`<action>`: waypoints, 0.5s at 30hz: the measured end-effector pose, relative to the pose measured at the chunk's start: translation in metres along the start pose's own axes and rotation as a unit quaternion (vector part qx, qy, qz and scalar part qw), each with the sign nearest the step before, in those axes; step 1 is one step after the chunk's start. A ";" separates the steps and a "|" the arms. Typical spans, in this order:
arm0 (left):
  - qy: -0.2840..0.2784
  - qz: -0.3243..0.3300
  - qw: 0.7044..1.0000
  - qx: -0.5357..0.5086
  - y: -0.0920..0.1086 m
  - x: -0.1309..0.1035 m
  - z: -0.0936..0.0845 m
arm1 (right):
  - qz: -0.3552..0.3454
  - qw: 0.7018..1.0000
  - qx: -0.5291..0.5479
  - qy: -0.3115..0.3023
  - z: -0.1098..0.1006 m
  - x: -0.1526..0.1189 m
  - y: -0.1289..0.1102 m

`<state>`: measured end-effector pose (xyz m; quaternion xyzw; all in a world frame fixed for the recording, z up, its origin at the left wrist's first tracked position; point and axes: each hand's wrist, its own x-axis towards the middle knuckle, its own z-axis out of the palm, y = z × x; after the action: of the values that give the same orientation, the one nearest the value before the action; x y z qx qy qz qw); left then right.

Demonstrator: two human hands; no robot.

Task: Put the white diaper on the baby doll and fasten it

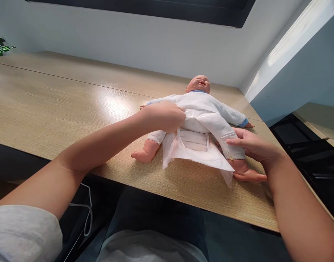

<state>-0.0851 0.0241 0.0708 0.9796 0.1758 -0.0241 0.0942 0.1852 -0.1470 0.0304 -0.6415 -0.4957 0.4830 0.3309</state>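
Observation:
A baby doll (201, 103) in a white top with blue cuffs lies on its back, head away from me. Beneath its hips a white diaper (194, 143) is spread, its front panel unfolded toward me. My left hand (170, 116) is closed at the doll's waist, on the left side. Its fingertips are hidden against the white cloth, so what they pinch cannot be made out. My right hand (247, 142) wraps the doll's leg (229, 140) on the right, thumb on top and fingers behind. The doll's other leg (149, 149) rests on the table.
The wooden table (60, 98) stretches far to the left, and its front edge is close to my lap. A pale wall (128, 43) stands behind it. A white cable (89, 207) hangs below the edge. Green leaves (0, 47) show at the far left.

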 end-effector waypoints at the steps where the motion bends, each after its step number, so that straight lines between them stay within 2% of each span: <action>1: -0.013 -0.006 1.000 0.016 0.006 -0.002 -0.001 | -0.011 1.000 -0.018 0.012 -0.001 0.000 -0.001; 3: -0.020 0.010 0.999 0.038 0.019 -0.005 -0.003 | -0.030 0.997 -0.063 0.043 -0.004 -0.001 -0.001; 5: -0.008 0.045 0.998 0.043 0.028 -0.006 -0.005 | -0.049 0.986 -0.125 0.102 -0.007 -0.003 -0.001; 8: 0.000 0.055 0.996 0.069 0.033 -0.003 -0.005 | -0.106 0.944 -0.241 0.196 -0.004 -0.013 -0.006; 9: 0.001 0.047 0.996 0.070 0.032 -0.001 -0.003 | -0.134 0.930 -0.272 0.209 0.000 -0.018 -0.009; 11: -0.002 0.034 0.998 0.056 0.027 0.004 0.001 | -0.191 0.914 -0.307 0.185 0.013 -0.025 -0.018; 15: 0.015 0.042 0.999 0.011 0.010 0.013 0.016 | -0.245 0.903 -0.354 0.016 0.050 -0.033 -0.037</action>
<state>-0.0694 0.0165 0.0556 0.9873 0.1361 -0.0078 0.0818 0.1248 -0.1701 0.0578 -0.5826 -0.7699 0.1691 0.1982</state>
